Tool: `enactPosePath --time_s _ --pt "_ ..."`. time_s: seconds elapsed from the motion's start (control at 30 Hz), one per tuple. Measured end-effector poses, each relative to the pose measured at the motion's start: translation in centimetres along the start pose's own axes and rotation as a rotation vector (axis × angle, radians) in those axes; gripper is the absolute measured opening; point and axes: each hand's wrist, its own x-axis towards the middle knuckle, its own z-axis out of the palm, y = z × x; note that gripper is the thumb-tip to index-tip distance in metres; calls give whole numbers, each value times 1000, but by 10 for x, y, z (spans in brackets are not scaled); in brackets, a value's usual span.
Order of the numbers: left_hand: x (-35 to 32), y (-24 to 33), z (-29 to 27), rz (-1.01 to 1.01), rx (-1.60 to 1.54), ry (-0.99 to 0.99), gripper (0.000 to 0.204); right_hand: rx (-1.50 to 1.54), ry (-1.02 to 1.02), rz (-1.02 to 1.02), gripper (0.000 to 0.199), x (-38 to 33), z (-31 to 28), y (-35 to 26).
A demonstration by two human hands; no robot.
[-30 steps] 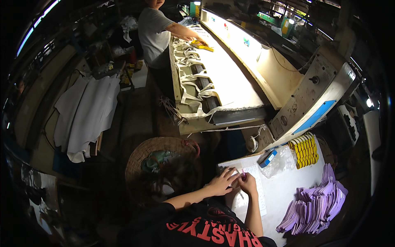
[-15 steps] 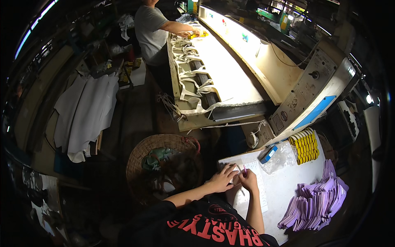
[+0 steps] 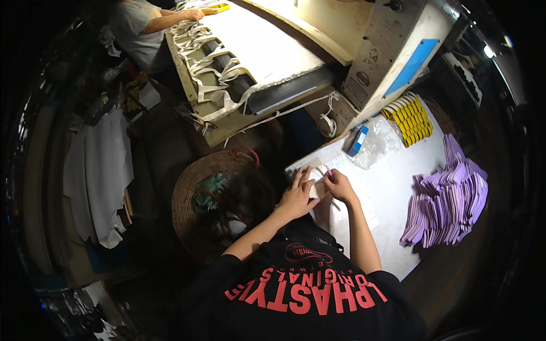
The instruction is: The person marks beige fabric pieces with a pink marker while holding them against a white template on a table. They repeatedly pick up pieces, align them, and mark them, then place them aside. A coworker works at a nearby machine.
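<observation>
My right hand [image 3: 339,186] is closed round a purple pen [image 3: 329,173], held over the white table [image 3: 392,227] near its left corner. Beside it my left hand [image 3: 297,196] lies with its fingers spread on a pale sheet of paper [image 3: 318,172]. The pen's tip is too small to make out. Past the fingers lies a blue box [image 3: 358,141], next to a crumpled clear plastic bag [image 3: 378,149]. Yellow strap-like pieces [image 3: 410,119] stand in a row at the table's far end. A thick stack of purple pieces [image 3: 449,199] fills the right side.
On the floor left of the table stands a wicker basket [image 3: 190,190] with green and dark scraps. Ahead, a brightly lit machine bed [image 3: 267,54] carries white straps; a co-worker [image 3: 139,34] reaches over its far left. Grey sheets [image 3: 102,176] hang at the left.
My head view has tilted and shifted, so the machine and co-worker now sit higher and further left in the picture. Both hands stay at the paper, the right still holding the pen.
</observation>
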Motion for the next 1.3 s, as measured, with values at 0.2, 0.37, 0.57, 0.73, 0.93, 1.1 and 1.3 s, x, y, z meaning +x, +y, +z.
enactPosePath --time_s 0.2,0.37,0.57,0.73,0.93,1.1,1.3 --pt "0 0 -1 48 39 28 73 -36 13 8 25 -3 1 -3" --pt "1 2 -4 31 32 1 72 11 36 50 24 -8 4 -5" --pt "-14 15 -12 -83 153 169 70 -21 124 -15 29 -14 8 -15" --pt "-28 7 -17 -167 14 174 66 -76 85 -68 38 -19 8 -18" --pt "-29 4 -16 -190 -82 129 65 -89 30 -64 43 -19 6 -12" --pt "-25 7 -12 -180 -37 124 67 -96 94 -107 44 -20 10 -14" --pt "-22 10 -9 -177 -24 122 67 -176 -15 19 45 -26 2 -32"
